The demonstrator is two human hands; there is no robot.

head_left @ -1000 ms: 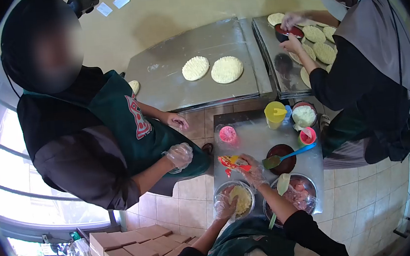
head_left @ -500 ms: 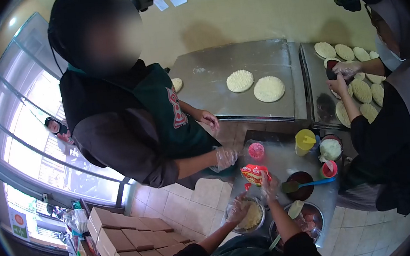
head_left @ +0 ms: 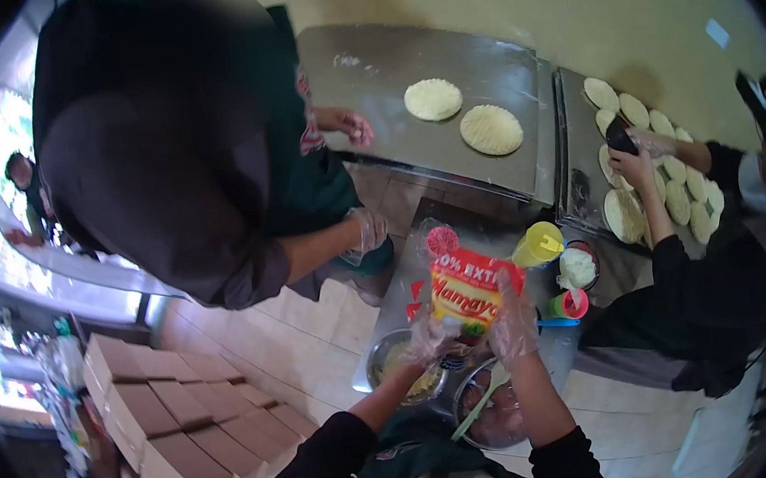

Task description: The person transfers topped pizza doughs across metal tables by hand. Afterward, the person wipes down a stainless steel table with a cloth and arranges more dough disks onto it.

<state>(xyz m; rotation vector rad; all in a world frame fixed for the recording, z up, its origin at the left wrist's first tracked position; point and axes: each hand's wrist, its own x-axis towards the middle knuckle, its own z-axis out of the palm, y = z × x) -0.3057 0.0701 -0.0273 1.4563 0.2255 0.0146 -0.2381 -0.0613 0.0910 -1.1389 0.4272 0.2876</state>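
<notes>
Upright between my two hands is a red and yellow mayonnaise pouch (head_left: pixel 467 297), its printed front toward me. My left hand (head_left: pixel 429 338), in a clear plastic glove, grips its lower left side. My right hand (head_left: pixel 513 326), gloved likewise, is closed on its right edge. Below my left hand stands a metal bowl (head_left: pixel 372 369) holding pale yellow shreds. A larger bowl with pinkish contents (head_left: pixel 497 417) and a light green handle (head_left: pixel 482 405) sits below my right hand, partly covered by my forearm. Small red scraps (head_left: pixel 416 311) lie left of the pouch.
A yellow jug (head_left: pixel 536 244), a bowl of white stuff (head_left: pixel 578 268) and a pink cup (head_left: pixel 570 304) stand at the table's right. One co-worker (head_left: pixel 164 168) stands at left. Another (head_left: pixel 727 270) works over flat dough rounds (head_left: pixel 625 214). Cardboard boxes (head_left: pixel 189 424) are stacked lower left.
The pouch has come up closer to me and now faces me. My left hand has moved from above the shreds bowl onto the pouch. The left co-worker appears nearer and the view has shifted.
</notes>
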